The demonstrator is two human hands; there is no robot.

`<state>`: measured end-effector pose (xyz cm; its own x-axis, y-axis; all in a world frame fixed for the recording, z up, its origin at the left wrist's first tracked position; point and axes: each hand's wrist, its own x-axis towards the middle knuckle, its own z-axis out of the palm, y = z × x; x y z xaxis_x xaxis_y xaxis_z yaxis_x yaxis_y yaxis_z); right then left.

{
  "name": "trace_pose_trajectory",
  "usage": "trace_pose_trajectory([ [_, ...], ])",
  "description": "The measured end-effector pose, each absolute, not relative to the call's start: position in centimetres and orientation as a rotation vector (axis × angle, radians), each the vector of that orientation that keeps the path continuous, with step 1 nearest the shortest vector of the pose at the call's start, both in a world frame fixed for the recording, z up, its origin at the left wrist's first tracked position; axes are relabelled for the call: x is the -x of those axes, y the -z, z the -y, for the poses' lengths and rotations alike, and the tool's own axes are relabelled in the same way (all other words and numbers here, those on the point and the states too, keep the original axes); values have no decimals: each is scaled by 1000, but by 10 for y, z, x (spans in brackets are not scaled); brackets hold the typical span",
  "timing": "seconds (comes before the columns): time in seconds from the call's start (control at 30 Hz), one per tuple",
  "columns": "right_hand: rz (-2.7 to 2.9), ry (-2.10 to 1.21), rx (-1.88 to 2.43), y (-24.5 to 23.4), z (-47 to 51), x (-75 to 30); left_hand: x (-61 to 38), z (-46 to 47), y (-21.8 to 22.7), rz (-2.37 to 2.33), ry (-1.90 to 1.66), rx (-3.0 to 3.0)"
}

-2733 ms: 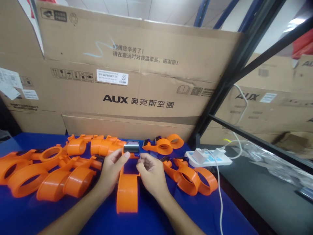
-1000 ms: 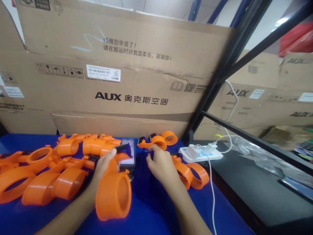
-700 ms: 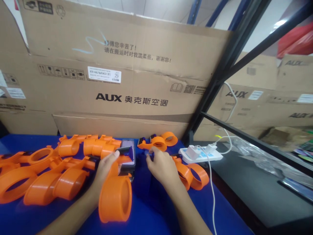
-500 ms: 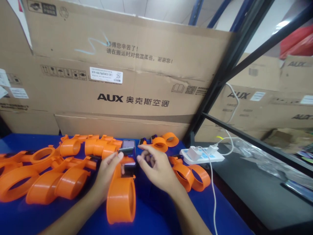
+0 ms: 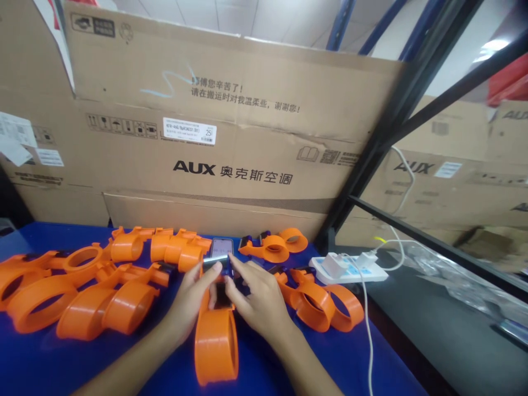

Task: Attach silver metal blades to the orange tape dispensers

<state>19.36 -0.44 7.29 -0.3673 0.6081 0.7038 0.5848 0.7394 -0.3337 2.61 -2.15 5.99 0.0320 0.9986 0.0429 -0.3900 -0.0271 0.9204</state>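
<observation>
Both hands meet at the front end of an orange plastic tape dispenser point(image 5: 216, 344) lying on the blue table cover point(image 5: 256, 368). My left hand point(image 5: 193, 300) grips its left side near the dark front piece. Against the right side my right hand point(image 5: 256, 300) presses a small dark part with curled fingers. A phone point(image 5: 221, 247) lies just beyond the fingertips.
Several more orange dispensers lie to the left point(image 5: 82, 297) and to the right point(image 5: 322, 302). A white power strip point(image 5: 350, 269) with chargers and a cable sits at the right. Large AUX cardboard boxes point(image 5: 231, 148) stand behind. A black rack frame point(image 5: 388, 132) rises at the right.
My right hand came back from the far dispensers to the held one. The dispenser turned from tilted up to lying flat, pointing toward me. Both hands closed in on its front end.
</observation>
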Motion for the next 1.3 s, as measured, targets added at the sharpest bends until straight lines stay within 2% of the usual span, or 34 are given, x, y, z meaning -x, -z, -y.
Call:
trace_pose_trajectory([
  [0.47, 2093, 141, 895, -65, 7, -186, -22, 20, -58, -943, -1430, -1014],
  [0.77, 2100, 135, 884, -64, 8, -185, -23, 21, -59, -928, -1425, -1017],
  [1.03, 2134, -68, 858, -75, 3, -194, -25, 22, -66, -781, -1402, -684],
  [1.3, 2162, 129, 857, -69, 1, -191, -28, 24, -73, -600, -1391, -491],
])
